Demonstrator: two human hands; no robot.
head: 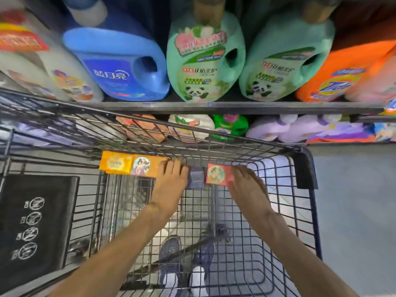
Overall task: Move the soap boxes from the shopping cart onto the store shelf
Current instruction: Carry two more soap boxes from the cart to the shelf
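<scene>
An orange soap box point(132, 166) with a round portrait print lies flat in the wire shopping cart point(246, 211), its end under the left fingers point(171, 168), while a smaller red soap box point(218, 174) sits against the right fingers point(240, 174).
</scene>
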